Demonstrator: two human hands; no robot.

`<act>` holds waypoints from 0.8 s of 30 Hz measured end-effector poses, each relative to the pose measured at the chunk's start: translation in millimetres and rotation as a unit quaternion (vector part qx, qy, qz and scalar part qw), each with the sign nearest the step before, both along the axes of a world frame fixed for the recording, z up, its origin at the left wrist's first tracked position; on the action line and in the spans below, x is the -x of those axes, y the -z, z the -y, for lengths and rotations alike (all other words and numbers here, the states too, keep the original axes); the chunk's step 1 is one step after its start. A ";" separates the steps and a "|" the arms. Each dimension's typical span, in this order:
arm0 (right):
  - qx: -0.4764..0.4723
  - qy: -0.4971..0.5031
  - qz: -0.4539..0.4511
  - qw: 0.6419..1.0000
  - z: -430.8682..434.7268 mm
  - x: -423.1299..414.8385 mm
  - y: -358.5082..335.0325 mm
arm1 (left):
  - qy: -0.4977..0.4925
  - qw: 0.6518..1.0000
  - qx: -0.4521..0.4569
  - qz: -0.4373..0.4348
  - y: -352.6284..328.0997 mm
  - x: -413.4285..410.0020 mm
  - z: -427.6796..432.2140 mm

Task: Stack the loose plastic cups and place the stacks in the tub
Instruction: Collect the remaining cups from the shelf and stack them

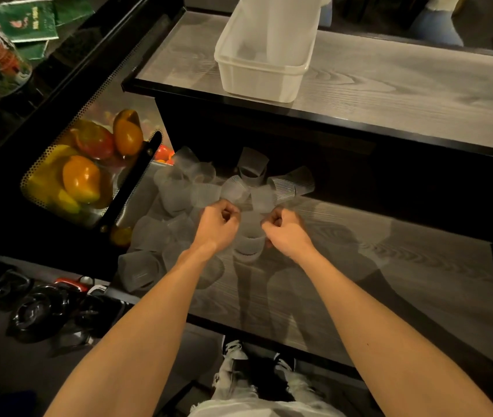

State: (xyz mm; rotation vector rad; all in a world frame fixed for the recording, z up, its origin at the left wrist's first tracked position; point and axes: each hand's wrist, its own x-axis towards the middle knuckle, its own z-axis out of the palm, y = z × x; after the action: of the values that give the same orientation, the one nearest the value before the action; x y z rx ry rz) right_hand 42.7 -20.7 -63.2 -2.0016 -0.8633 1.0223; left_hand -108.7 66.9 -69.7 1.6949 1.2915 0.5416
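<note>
Many clear ribbed plastic cups [292,183] lie loose on the lower wood-grain shelf [389,281], heaped toward its left and back. More cups [141,270] lie on their sides at the front left. A short stack of cups [249,239] sits between my two hands. My left hand [218,225] and my right hand [286,228] are both curled, pressed to the stack's sides. On the upper shelf stands the white translucent tub [257,69], and something tall, pale and blurred [281,25] rises out of it.
The upper shelf's black front edge [314,114] overhangs the back of the cup pile. A perforated metal basket [41,164] of orange and red fruit [81,179] sits to the left. Black plastic lids [38,310] lie at the lower left.
</note>
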 end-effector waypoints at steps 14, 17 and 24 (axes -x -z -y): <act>0.011 -0.037 0.142 0.989 4.6 -5.2 16.7 | 0.106 0.957 -0.203 -0.181 23.6 -12.9 -7.9; 0.100 -0.060 0.143 0.983 1.1 -8.3 24.9 | 0.018 0.992 -0.020 -0.120 29.1 -26.5 -9.9; 0.060 0.003 0.059 0.996 -9.3 -18.0 20.9 | 0.043 0.991 0.014 -0.129 18.0 -37.0 -21.2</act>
State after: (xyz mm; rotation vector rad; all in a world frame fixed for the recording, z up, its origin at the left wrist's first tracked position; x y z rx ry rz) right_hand 60.6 -11.4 -84.0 -2.1816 -0.8762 0.9813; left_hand -71.8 88.1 -87.7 1.8336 1.3918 0.2574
